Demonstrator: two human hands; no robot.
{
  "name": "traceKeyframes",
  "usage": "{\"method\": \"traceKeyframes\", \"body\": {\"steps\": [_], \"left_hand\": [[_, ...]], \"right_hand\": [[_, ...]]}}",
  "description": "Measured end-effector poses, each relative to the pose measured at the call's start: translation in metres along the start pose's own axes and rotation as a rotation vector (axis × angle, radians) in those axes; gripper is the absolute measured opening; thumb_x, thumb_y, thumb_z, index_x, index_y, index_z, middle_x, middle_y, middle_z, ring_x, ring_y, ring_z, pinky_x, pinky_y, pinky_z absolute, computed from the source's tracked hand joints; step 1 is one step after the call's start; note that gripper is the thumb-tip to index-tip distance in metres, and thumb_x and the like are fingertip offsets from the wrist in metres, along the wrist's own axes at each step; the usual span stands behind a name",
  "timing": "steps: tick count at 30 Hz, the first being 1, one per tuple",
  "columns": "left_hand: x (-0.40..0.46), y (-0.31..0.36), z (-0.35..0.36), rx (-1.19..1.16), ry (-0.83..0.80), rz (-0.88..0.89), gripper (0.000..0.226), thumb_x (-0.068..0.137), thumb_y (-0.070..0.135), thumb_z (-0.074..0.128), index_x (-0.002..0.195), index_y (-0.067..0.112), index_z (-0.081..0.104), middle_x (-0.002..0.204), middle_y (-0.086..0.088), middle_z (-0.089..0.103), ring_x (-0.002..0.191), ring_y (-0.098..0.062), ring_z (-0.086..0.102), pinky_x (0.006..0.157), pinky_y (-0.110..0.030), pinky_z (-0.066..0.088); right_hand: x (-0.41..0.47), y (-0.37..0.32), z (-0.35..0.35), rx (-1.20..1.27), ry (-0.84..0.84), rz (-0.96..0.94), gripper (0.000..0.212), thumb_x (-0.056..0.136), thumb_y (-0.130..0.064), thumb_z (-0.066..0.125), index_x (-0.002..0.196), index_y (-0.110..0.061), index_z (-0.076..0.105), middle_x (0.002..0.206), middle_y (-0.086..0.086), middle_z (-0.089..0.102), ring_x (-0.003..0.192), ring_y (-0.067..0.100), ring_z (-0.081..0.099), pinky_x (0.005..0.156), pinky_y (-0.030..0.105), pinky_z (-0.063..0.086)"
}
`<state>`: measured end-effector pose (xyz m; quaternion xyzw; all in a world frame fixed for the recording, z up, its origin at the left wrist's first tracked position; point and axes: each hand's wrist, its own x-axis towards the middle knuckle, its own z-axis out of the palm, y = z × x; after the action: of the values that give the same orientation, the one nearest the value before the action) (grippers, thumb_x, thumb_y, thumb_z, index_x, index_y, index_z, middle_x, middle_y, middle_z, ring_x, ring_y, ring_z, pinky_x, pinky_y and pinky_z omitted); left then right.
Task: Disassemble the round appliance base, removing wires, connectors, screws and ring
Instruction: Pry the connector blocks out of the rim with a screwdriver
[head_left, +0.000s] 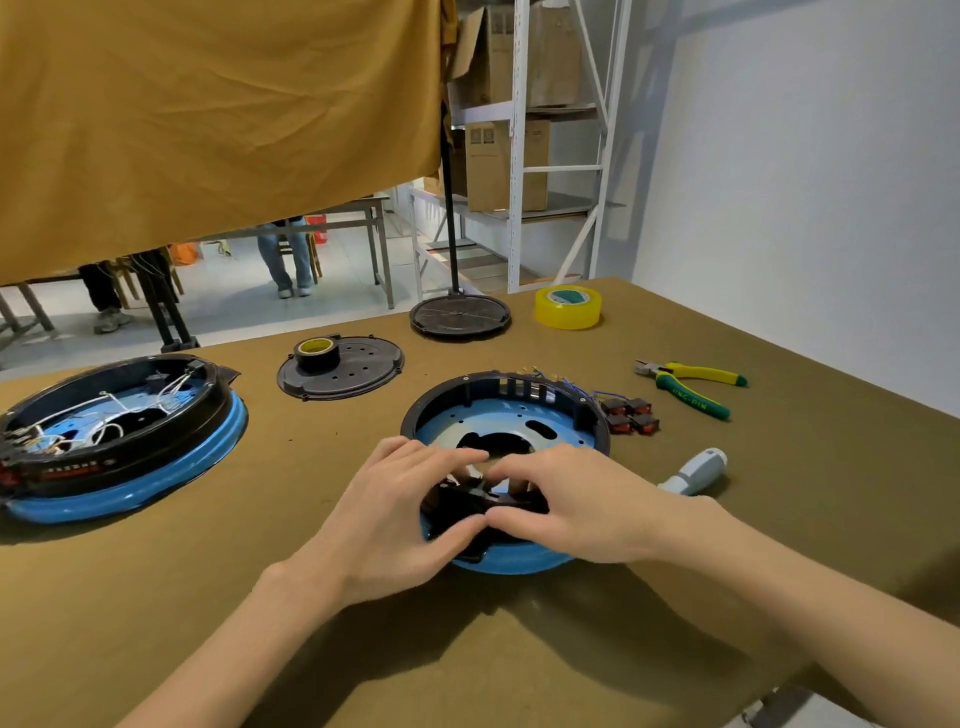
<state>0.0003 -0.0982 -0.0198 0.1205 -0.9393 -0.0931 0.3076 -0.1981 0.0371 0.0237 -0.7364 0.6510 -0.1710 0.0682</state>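
A round appliance base (506, 421) with a blue metal floor and a black plastic ring lies in the middle of the table. My left hand (400, 514) and my right hand (566, 506) both grip the near part of the black ring (483, 501), fingers over its top and thumbs on its outer side. Blue wires (582, 387) run from the far rim to a cluster of red and black switches (631, 415) lying just right of the base.
A second blue base (119, 441) full of white wires sits at the left. A black cover plate (343, 366) carrying a tape roll lies behind. Yellow tape (569, 306), a stand foot (460, 314), yellow-green pliers (691, 384) and a grey screwdriver (693, 473) lie around.
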Motion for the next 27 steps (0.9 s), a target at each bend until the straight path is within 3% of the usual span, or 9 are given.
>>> {"method": "traceKeyframes", "body": {"steps": [3,7,11,15,20,27], "left_hand": [[0.003,-0.008,-0.007,-0.066,-0.019,-0.009,0.042,0.096,0.048,0.056,0.137,0.037,0.059,0.116,0.027,0.065,0.114,0.009,0.054,0.108,-0.012,0.030],[0.007,0.001,0.001,-0.036,0.000,0.056,0.033,0.095,0.049,0.055,0.117,0.032,0.073,0.105,0.021,0.071,0.099,0.007,0.057,0.100,-0.011,0.031],[0.009,0.000,0.007,-0.062,0.035,0.081,0.030,0.095,0.046,0.060,0.115,0.029,0.076,0.101,0.019,0.074,0.093,0.007,0.060,0.097,-0.015,0.035],[0.002,-0.001,0.015,-0.111,0.142,0.078,0.026,0.095,0.036,0.065,0.117,0.026,0.074,0.108,0.018,0.075,0.099,0.004,0.065,0.101,-0.020,0.037],[-0.001,-0.004,0.022,-0.130,0.190,0.085,0.025,0.094,0.033,0.067,0.117,0.024,0.072,0.110,0.020,0.073,0.103,0.005,0.064,0.098,-0.023,0.039],[-0.005,-0.003,0.032,-0.107,0.269,0.084,0.020,0.095,0.032,0.067,0.111,0.022,0.074,0.110,0.015,0.071,0.107,0.001,0.059,0.095,-0.026,0.041]], "right_hand": [[-0.004,0.012,-0.009,0.053,-0.081,0.000,0.043,0.100,-0.054,0.054,0.138,-0.034,0.058,0.116,-0.015,0.069,0.101,0.003,0.062,0.088,0.031,0.053],[-0.002,0.015,-0.013,0.046,-0.102,0.053,0.038,0.097,-0.053,0.056,0.130,-0.035,0.057,0.109,-0.014,0.065,0.096,0.005,0.062,0.085,0.035,0.055],[0.003,0.008,0.002,-0.080,-0.058,-0.028,0.033,0.102,-0.051,0.046,0.125,-0.030,0.055,0.105,-0.010,0.065,0.090,0.007,0.060,0.078,0.034,0.054],[0.000,0.013,0.015,-0.165,0.022,-0.070,0.032,0.108,-0.047,0.036,0.130,-0.028,0.049,0.089,-0.007,0.065,0.074,0.010,0.059,0.067,0.034,0.049],[-0.003,0.016,0.022,-0.145,0.118,-0.133,0.039,0.109,-0.046,0.034,0.140,-0.029,0.050,0.091,-0.008,0.068,0.076,0.010,0.060,0.068,0.035,0.049],[-0.005,0.016,0.027,-0.122,0.260,-0.195,0.029,0.110,-0.037,0.042,0.120,-0.021,0.063,0.085,-0.008,0.065,0.071,0.011,0.057,0.063,0.036,0.046]]}}
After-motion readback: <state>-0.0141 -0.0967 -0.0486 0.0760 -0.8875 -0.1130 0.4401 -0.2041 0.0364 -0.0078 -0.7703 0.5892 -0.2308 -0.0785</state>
